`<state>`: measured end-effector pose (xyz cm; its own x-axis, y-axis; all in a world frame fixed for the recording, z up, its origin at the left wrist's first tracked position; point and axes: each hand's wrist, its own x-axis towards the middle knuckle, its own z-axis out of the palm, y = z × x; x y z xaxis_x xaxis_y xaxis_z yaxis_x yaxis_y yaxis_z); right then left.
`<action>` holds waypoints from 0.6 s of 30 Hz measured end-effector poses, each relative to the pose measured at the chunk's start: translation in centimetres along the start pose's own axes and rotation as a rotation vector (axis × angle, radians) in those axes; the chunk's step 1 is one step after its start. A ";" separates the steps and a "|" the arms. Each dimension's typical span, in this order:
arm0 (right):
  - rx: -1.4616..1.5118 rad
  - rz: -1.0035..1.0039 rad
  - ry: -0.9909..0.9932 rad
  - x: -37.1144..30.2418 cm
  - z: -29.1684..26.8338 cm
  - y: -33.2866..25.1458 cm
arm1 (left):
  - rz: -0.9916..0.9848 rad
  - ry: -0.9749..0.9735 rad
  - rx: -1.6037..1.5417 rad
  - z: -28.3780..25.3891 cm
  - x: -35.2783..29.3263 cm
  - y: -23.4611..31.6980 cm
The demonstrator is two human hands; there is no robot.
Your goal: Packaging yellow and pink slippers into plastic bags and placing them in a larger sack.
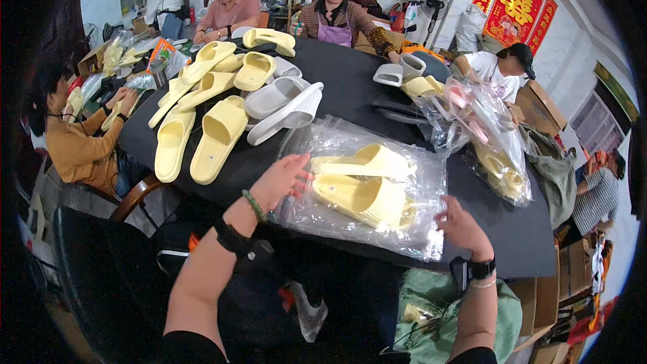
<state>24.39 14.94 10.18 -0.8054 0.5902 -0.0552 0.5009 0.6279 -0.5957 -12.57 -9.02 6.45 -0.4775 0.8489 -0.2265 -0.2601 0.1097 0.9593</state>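
Observation:
A pair of pale yellow slide slippers (364,195) lies in a clear plastic bag (424,243) on the black table in front of me. One slipper is on its side behind the other. My left hand (282,180) is at the left end of the pair, fingers apart, its fingertips at the bag by the slippers. Beside the bag's right edge is my right hand (465,226), fingers loosely bent and apart, with nothing visible in them. Whether its fingertips touch the film, I cannot tell. More clear bags lie flat beneath this one.
Loose yellow slippers (219,138) and grey slippers (286,104) are heaped at the left. Bagged slippers (499,162) lie to the right. Several people sit round the black table (344,74). A green sack (431,303) hangs below its near edge, beside cardboard boxes (539,303).

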 end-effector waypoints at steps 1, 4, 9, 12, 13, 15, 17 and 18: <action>0.078 0.029 0.029 1.2 -0.5 0.2 | -0.052 -0.031 0.004 -0.3 0.6 0.7; 0.369 0.177 0.031 5.8 -1.4 -0.2 | -0.117 -0.033 0.049 -0.3 2.4 2.3; 0.658 0.341 0.014 11.6 1.6 1.9 | -0.284 -0.032 0.248 1.2 4.9 4.1; 0.559 0.274 -0.036 14.0 3.1 2.5 | -0.315 0.008 0.281 2.3 5.9 3.7; 0.631 0.244 0.032 14.4 3.6 2.6 | -0.286 0.021 0.316 2.6 6.1 3.5; 0.733 0.163 0.116 14.1 3.6 1.9 | -0.243 0.043 0.383 2.8 6.2 3.4; 0.764 0.095 0.138 14.7 3.3 2.7 | -0.119 0.051 0.412 2.9 6.5 3.3; 0.783 0.028 0.162 14.9 3.1 3.0 | 0.011 0.052 0.431 3.1 6.7 3.3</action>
<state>12.93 24.01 5.09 -0.7096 0.7046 0.0034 0.1036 0.1092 -0.9886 -14.02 -1.43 8.61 -0.5231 0.8250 -0.2139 0.1143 0.3166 0.9416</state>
